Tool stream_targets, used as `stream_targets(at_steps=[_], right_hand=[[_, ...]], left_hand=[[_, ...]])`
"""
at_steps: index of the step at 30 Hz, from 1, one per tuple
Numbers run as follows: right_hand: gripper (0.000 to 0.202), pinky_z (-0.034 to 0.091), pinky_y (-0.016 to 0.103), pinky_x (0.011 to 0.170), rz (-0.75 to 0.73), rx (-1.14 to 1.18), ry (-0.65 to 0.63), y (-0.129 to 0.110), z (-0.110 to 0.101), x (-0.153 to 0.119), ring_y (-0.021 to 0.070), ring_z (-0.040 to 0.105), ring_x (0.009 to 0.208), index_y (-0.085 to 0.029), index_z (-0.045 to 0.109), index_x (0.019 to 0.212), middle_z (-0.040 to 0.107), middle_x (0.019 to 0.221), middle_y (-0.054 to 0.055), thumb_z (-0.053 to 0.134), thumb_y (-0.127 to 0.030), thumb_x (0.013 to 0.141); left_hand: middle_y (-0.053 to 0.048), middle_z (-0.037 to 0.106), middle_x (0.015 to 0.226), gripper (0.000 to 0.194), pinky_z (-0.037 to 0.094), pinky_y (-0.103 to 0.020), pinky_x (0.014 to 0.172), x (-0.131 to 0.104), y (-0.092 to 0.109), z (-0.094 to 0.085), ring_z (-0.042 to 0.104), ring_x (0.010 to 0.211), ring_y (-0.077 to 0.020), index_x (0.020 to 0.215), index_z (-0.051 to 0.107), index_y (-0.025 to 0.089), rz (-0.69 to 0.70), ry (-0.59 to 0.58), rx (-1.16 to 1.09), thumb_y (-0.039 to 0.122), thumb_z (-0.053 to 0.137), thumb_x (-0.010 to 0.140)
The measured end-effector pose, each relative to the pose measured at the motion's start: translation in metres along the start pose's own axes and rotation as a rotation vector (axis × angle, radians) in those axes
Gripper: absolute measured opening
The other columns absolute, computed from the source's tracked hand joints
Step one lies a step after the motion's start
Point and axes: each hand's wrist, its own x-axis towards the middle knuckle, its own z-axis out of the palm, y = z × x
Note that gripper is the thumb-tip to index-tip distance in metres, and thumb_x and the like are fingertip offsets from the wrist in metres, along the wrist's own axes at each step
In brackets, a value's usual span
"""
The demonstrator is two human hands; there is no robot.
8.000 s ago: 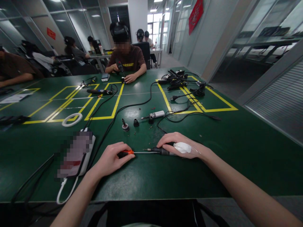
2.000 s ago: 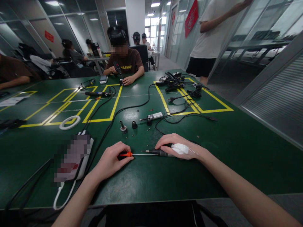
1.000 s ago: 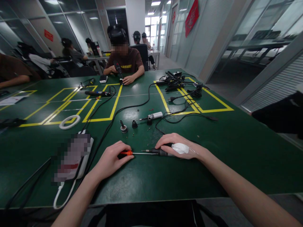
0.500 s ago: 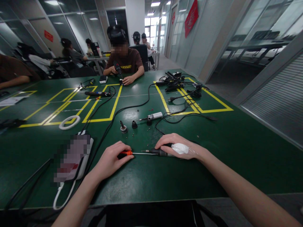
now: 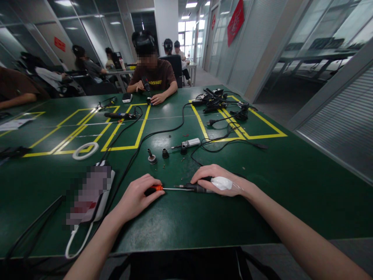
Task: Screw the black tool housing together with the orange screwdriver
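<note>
My left hand (image 5: pixel 141 195) is closed around the orange and black handle of a screwdriver (image 5: pixel 157 188), whose thin shaft points right along the green table. My right hand (image 5: pixel 217 180), with a white patch on its back, is wrapped over a dark pen-like tool (image 5: pixel 198 188) with a narrow metal tip facing left. The screwdriver shaft reaches beside the front of that tool. Beyond the hands stand a round metal part with a stem (image 5: pixel 152 157) and a black cone-shaped part (image 5: pixel 165 153). A silver cylindrical tool (image 5: pixel 190 143) lies behind, near another small black part (image 5: pixel 183 149).
A tangle of black cables (image 5: pixel 214 99) lies at the back right. A pixelated flat object (image 5: pixel 90 194) with a white cord is at left, near a white ring (image 5: pixel 85 151). Across the green table (image 5: pixel 204 229), a person holds a dark tool.
My hands and the tools in them show no visible movement. The person across the table has shifted the dark tool slightly.
</note>
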Motion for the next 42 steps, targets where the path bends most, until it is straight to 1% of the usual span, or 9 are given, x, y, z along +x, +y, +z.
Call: stream_targets(at_steps=[4, 12, 18, 28, 38, 42], right_hand=[[0.024, 0.055, 0.031, 0.092, -0.001, 0.000, -0.001, -0.0015, -0.0004, 0.0005, 0.0206, 0.076, 0.098, -0.017, 0.079, 0.105, 0.081, 0.107, 0.010, 0.056, -0.024, 0.102], [0.027, 0.056, 0.032, 0.091, 0.003, -0.003, -0.001, -0.0029, -0.0008, 0.0006, 0.0211, 0.076, 0.098, -0.017, 0.079, 0.105, 0.081, 0.107, 0.011, 0.054, -0.025, 0.102], [0.027, 0.055, 0.031, 0.091, -0.002, -0.001, 0.000, -0.0007, -0.0001, 0.0002, 0.0207, 0.076, 0.097, -0.017, 0.079, 0.105, 0.081, 0.107, 0.010, 0.054, -0.026, 0.102], [0.028, 0.055, 0.031, 0.091, -0.004, -0.003, 0.000, -0.0020, 0.0000, 0.0003, 0.0208, 0.075, 0.098, -0.017, 0.079, 0.106, 0.081, 0.107, 0.011, 0.053, -0.026, 0.102], [0.027, 0.055, 0.033, 0.092, 0.009, -0.001, -0.006, -0.0022, -0.0008, 0.0004, 0.0213, 0.075, 0.098, -0.017, 0.079, 0.105, 0.081, 0.107, 0.011, 0.054, -0.027, 0.101], [0.028, 0.055, 0.033, 0.092, 0.016, -0.004, -0.003, -0.0029, -0.0007, 0.0004, 0.0216, 0.075, 0.098, -0.017, 0.079, 0.106, 0.081, 0.107, 0.011, 0.054, -0.026, 0.101]], left_hand=[[-0.004, 0.073, 0.089, 0.020, 0.054, -0.029, 0.076, 0.0007, -0.0008, -0.0001, 0.068, 0.082, -0.0184, 0.098, 0.074, 0.021, 0.005, -0.002, 0.006, 0.039, 0.065, 0.100], [-0.004, 0.073, 0.087, 0.021, 0.055, -0.029, 0.076, 0.0023, 0.0029, -0.0011, 0.067, 0.082, -0.0184, 0.097, 0.074, 0.021, 0.054, 0.015, 0.024, 0.039, 0.064, 0.101], [-0.005, 0.074, 0.088, 0.022, 0.055, -0.029, 0.076, 0.0021, 0.0019, -0.0006, 0.067, 0.082, -0.0185, 0.097, 0.075, 0.021, 0.038, -0.001, 0.041, 0.038, 0.062, 0.102], [-0.004, 0.074, 0.088, 0.024, 0.055, -0.029, 0.075, 0.0027, 0.0011, 0.0007, 0.069, 0.082, -0.0185, 0.099, 0.075, 0.021, 0.060, 0.020, 0.068, 0.038, 0.060, 0.103], [-0.005, 0.075, 0.089, 0.029, 0.056, -0.029, 0.076, 0.0037, 0.0038, 0.0019, 0.069, 0.084, -0.0194, 0.101, 0.077, 0.022, 0.017, 0.038, 0.079, 0.043, 0.057, 0.104], [-0.004, 0.073, 0.089, 0.028, 0.054, -0.028, 0.076, 0.0044, 0.0058, 0.0015, 0.069, 0.084, -0.0187, 0.098, 0.076, 0.022, -0.002, 0.027, 0.076, 0.041, 0.056, 0.105]])
